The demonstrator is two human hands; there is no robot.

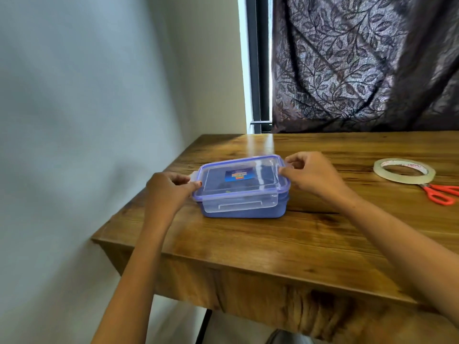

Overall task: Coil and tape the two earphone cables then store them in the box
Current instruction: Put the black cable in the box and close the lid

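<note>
A blue plastic box (242, 211) with a clear, blue-rimmed lid (238, 181) sits on the wooden table (285, 239), near its left edge. The lid lies on top of the box and carries a small blue label. My left hand (171, 188) pinches the clip at the lid's left end. My right hand (311, 173) pinches the clip at the lid's right end. The front clip is folded down. Something dark shows dimly through the lid; the earphone cables cannot be made out.
A roll of clear tape (404, 170) lies flat at the right of the table. Red-handled scissors (440, 192) lie just in front of it, partly cut off by the frame edge. A wall stands to the left and a dark leaf-patterned curtain (360, 63) hangs behind.
</note>
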